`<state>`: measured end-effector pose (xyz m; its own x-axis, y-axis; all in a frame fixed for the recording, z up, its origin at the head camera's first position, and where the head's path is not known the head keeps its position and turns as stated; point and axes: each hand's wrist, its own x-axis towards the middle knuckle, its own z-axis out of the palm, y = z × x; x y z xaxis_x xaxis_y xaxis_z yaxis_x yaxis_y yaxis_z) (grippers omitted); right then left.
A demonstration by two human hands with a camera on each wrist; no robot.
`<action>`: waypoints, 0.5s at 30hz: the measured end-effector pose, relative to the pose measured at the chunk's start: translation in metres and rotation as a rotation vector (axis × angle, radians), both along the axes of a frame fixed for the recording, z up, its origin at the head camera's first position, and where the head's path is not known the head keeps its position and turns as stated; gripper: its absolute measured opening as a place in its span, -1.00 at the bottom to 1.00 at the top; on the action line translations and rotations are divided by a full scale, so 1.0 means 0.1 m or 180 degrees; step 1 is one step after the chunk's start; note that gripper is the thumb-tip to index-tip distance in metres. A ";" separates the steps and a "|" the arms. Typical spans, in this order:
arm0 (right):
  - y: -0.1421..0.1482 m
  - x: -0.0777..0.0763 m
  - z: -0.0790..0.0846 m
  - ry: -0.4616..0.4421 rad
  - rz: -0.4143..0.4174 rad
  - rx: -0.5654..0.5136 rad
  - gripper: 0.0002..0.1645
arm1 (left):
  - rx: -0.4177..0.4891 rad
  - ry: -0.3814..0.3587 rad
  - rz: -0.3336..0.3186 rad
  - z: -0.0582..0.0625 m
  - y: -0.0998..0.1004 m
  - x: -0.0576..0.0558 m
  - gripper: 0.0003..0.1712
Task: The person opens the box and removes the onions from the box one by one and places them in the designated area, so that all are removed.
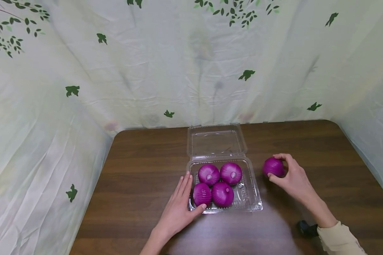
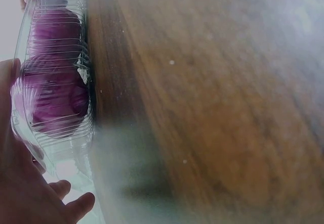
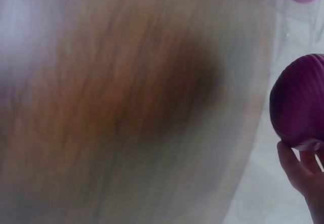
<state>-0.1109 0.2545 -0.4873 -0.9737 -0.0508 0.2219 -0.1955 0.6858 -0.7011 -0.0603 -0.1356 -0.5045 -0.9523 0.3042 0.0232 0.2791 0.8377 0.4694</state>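
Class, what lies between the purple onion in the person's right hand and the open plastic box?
In the head view, only a bare strip of brown table shows between the onion in the right hand and the box.

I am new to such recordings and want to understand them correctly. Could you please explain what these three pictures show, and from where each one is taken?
There is no machine here: a person works with two bare hands. The widest picture comes from a camera worn on the head, looking forward and down. The other two come from cameras on the wrists, one for each hand.

On the brown wood-grain table lies an open clear plastic clamshell container, its lid folded back, with four red onions inside. The left hand rests against the container's left side. The right hand holds a fifth red onion between thumb and fingers, to the right of the container.
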 end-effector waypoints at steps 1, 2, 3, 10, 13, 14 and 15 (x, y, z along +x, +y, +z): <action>0.01 -0.02 -0.01 -0.0029 0.0004 0.0023 -0.23 | 0.0003 -0.0002 0.0001 0.00 0.00 0.00 0.20; 0.03 -0.04 -0.02 -0.0057 0.0000 0.0047 -0.23 | 0.0007 0.0004 0.0001 0.00 0.00 0.00 0.20; 0.04 -0.06 -0.03 -0.0085 -0.0004 0.0076 -0.22 | 0.0008 0.0003 0.0002 0.00 0.00 0.00 0.19; 0.09 -0.16 -0.10 -0.0141 0.0074 0.0213 -0.25 | 0.0027 0.0016 -0.0003 0.00 0.00 0.00 0.19; 0.10 -0.20 -0.12 0.0001 0.0149 0.0276 -0.29 | 0.0031 0.0014 -0.0016 0.00 0.00 0.00 0.19; 0.10 -0.21 -0.13 0.0054 0.0170 0.0299 -0.30 | 0.0032 0.0011 -0.0018 0.00 0.00 0.00 0.19; 0.11 -0.22 -0.13 0.0087 0.0187 0.0317 -0.30 | 0.0034 0.0012 -0.0019 0.00 0.00 0.00 0.19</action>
